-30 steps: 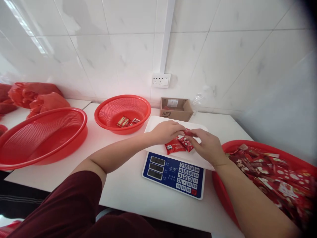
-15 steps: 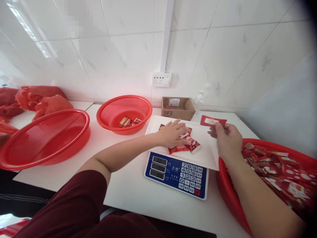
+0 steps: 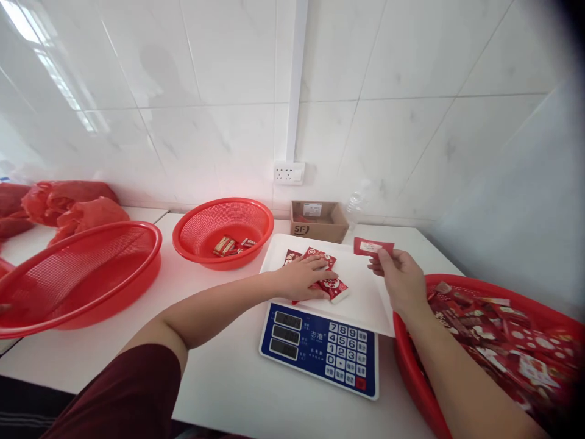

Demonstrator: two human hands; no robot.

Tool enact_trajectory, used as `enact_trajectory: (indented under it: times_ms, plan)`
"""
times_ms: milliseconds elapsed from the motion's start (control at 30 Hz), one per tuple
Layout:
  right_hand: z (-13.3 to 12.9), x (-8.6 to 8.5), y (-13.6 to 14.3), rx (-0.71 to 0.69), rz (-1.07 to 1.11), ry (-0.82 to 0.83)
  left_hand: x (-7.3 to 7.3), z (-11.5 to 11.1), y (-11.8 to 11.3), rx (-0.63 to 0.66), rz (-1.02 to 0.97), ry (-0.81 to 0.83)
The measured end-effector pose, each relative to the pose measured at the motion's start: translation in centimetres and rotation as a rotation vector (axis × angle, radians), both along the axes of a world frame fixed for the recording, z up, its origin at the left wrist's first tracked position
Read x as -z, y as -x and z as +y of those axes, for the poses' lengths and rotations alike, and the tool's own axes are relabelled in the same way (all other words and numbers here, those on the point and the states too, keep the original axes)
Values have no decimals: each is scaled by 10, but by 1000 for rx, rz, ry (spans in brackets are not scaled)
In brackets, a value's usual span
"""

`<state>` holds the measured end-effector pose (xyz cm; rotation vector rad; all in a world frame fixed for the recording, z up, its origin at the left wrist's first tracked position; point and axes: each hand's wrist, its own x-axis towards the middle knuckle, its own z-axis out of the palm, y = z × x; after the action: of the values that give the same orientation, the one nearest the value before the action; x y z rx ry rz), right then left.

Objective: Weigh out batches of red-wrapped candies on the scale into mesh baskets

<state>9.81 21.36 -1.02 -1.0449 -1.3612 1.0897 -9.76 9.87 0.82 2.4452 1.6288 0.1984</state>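
My left hand (image 3: 304, 278) rests with spread fingers on several red snack packets (image 3: 336, 286) lying on the white tray (image 3: 361, 296) of a digital scale (image 3: 320, 350). Between thumb and fingers, my right hand (image 3: 400, 280) pinches a small red packet (image 3: 373, 246) with a white label, above the tray's right side. Below my right forearm, a red basket (image 3: 414, 366) is filled with many red packets (image 3: 516, 341).
Behind the scale stands an open cardboard box (image 3: 320, 230). A red basket (image 3: 223, 262) with a few packets is left of it. Farther left are another red basket (image 3: 150, 262) and red plastic bags (image 3: 91, 213). A wall socket (image 3: 289, 174) is at the back.
The view has tilted up, so the table things appear lower. My left hand now lies flatter over the packets on the tray. The red packet is still in my right hand.
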Motion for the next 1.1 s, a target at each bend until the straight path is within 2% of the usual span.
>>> enact_trajectory:
  times_ms: [133, 233, 367, 600, 733, 933, 1033, 1100]
  plan:
    - [0, 0, 0, -4, -24, -2, -6, -3, 9, -64, -15, -21]
    - [-1, 0, 0, -6, -24, -4, -6, 1, 12, -145, -40, 54]
    - [-3, -1, 0, 2, -14, 3, 0, 10, 11, -112, -2, 89]
    - [-8, -7, 0, 2, -29, 14, 5, 8, 6, -122, -27, -40]
    - [-9, -8, -3, 8, -82, 35, 1, 0, 26, -201, -20, -127]
    - [-9, -10, -4, 10, -158, 82, -21, -30, 90, -541, 35, -116]
    - [-11, -13, -2, 7, -119, 74, -26, -59, 108, -567, -13, -223]
    - [-13, -13, -2, 17, -106, 76, -22, -83, 110, -568, -90, -323]
